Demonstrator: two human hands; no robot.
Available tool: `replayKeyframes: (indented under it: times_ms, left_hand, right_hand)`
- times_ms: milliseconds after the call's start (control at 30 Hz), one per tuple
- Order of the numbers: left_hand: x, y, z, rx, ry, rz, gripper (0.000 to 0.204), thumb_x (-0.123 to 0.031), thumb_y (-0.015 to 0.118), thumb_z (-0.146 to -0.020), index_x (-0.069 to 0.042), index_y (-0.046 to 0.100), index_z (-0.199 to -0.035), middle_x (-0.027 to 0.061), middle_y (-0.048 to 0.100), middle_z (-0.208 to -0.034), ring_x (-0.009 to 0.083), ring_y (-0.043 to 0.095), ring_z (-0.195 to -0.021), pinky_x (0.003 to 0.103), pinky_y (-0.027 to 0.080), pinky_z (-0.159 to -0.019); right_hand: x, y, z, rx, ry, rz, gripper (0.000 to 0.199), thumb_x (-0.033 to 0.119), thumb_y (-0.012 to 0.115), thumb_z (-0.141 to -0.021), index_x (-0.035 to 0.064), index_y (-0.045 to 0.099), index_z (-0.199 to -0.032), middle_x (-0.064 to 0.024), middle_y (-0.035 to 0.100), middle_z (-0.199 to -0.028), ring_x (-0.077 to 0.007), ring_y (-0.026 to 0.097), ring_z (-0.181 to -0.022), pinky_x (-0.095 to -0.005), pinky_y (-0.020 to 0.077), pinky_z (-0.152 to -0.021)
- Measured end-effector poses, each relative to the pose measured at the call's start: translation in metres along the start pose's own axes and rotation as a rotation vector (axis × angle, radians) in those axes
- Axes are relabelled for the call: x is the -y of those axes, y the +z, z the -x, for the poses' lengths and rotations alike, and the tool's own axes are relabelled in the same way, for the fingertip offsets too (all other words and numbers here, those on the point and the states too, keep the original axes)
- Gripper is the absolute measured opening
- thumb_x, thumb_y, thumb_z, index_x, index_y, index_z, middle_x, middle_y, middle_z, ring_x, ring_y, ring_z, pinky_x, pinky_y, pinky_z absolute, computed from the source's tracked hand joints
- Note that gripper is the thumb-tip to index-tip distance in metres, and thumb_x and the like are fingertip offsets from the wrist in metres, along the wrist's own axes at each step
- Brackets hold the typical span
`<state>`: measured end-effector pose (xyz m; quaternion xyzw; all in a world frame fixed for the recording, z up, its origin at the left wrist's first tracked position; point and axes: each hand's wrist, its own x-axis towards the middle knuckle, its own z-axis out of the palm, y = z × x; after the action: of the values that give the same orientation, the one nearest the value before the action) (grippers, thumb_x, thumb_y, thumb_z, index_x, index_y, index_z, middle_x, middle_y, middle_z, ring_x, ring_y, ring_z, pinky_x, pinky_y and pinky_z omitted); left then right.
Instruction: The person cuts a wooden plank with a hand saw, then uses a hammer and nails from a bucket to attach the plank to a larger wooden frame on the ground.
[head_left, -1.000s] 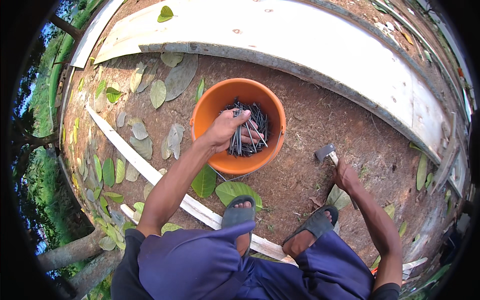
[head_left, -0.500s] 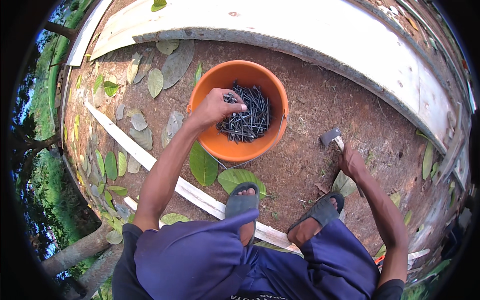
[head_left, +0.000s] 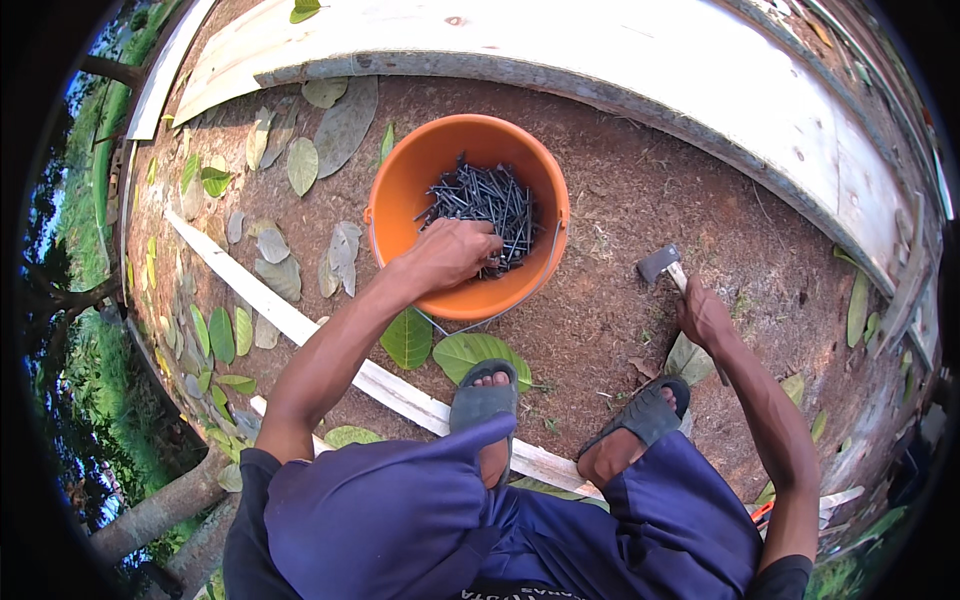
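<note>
An orange bucket [head_left: 400, 190] stands on the ground in front of me, with a heap of dark metal nails [head_left: 490, 195] inside. My left hand [head_left: 455, 250] reaches over the near left rim and down to the nails. Its fingers are curled, and their tips are hidden against the heap, so what they hold cannot be made out. Off to the right of the bucket, my right hand [head_left: 706, 318] is closed round the handle of a hammer [head_left: 659, 263]. The dark hammer head points up and left, just above the ground.
Long pale boards [head_left: 560, 35] lie across the far side. A narrow wooden strip [head_left: 250, 285] runs from the left toward my sandalled feet [head_left: 485, 400]. Large leaves [head_left: 480, 355] are scattered over the brown soil, and tree trunks [head_left: 160, 505] stand at the lower left.
My left hand has moved lower and nearer to me within the bucket, its fingers now turned down at the nails. The right hand and hammer have stayed almost still.
</note>
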<state>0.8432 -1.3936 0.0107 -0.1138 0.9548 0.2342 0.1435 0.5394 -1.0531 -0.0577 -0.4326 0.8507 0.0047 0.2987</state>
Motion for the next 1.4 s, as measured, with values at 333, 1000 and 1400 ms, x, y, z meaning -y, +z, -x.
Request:
replayKeyframes:
  times_ms: [333,1000,1400]
  left_hand:
    - [0.013,0.011,0.005,-0.265,-0.12,0.175,0.019,-0.016,0.072,-0.091,0.0,0.063,-0.085,0.0189,0.067,-0.078,0.0391,0.068,-0.08,0.048,0.052,-0.068]
    - [-0.007,-0.02,0.016,-0.194,-0.362,0.33,0.022,-0.013,0.08,-0.085,-0.001,0.071,-0.103,0.0146,0.069,-0.076,0.0184,0.067,-0.068,0.037,0.05,-0.062]
    - [0.006,-0.056,0.0,-0.153,-0.483,0.366,0.026,-0.018,0.079,-0.086,-0.001,0.074,-0.106,0.0162,0.072,-0.079,0.0218,0.071,-0.073,0.039,0.053,-0.069]
  right_hand:
    - [-0.002,0.004,-0.003,0.017,0.038,-0.022,0.027,0.023,0.056,-0.097,0.0003,0.045,-0.107,-0.033,0.066,-0.081,-0.0536,0.066,-0.078,-0.0601,0.0523,-0.07]
    - [0.003,-0.002,0.001,0.001,-0.012,-0.044,0.031,0.016,0.06,-0.093,-0.0031,0.04,-0.107,-0.0335,0.063,-0.077,-0.0537,0.064,-0.075,-0.0596,0.0512,-0.068]
    - [0.009,-0.009,0.003,0.032,0.049,-0.016,0.028,0.019,0.058,-0.094,-0.0015,0.044,-0.106,-0.0326,0.067,-0.083,-0.0517,0.067,-0.078,-0.0588,0.053,-0.07]
